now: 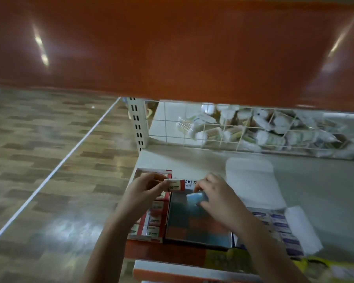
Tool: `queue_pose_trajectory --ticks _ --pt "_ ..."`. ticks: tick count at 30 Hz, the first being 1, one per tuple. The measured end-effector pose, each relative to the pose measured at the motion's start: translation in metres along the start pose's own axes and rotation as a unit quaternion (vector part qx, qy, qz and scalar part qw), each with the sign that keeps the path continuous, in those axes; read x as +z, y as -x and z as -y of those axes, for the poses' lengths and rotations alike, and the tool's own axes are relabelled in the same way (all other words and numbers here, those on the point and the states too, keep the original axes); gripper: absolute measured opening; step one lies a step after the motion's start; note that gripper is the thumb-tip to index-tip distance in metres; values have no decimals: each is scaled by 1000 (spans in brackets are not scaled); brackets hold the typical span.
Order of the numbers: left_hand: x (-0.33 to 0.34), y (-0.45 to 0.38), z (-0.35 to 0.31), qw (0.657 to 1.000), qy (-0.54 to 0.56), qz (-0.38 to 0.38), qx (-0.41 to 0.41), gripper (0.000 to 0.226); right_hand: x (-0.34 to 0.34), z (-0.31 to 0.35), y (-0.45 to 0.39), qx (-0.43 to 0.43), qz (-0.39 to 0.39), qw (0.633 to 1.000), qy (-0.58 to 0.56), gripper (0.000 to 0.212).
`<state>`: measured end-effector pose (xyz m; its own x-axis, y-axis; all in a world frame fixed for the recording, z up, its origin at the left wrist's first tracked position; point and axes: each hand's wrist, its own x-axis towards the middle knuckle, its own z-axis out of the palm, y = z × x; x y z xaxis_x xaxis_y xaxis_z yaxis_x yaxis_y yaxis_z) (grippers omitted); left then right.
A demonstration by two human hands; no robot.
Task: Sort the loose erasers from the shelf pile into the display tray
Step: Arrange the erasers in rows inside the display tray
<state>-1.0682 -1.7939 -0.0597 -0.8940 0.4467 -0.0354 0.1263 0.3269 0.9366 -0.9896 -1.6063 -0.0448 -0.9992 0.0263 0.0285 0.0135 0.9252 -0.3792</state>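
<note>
My left hand (146, 189) pinches a white eraser with a red sleeve (175, 185) just above the red-edged display tray (151, 213), which holds rows of similar erasers. My right hand (217, 196) grips a small blue eraser (198, 198) over the middle box (198, 223), whose contents show as blurred blue and red blocks. The two hands are close together, a short gap between them.
An open box with white flaps (251, 180) holds blue-labelled erasers at the right. Behind, a white wire basket (233, 129) holds packets of cotton swabs. An orange shelf (172, 48) overhangs above. A lower shelf edge (192, 272) lies in front; wood-pattern floor at left.
</note>
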Motion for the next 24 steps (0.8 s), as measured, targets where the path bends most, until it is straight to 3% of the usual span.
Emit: queue_pose_trajectory --ticks 12,17,21,24 --pt "-1 9 3 999 -12 38 0 35 18 5 6 7 -53 993 107 19" --pt "-5 14 6 999 -36 18 10 17 22 2 10 29 -63 991 113 15" --pt "-12 16 6 999 -28 22 6 24 24 2 11 31 -56 990 124 17" --pt "-16 18 7 999 -35 6 5 14 25 2 12 34 -54 988 143 18"
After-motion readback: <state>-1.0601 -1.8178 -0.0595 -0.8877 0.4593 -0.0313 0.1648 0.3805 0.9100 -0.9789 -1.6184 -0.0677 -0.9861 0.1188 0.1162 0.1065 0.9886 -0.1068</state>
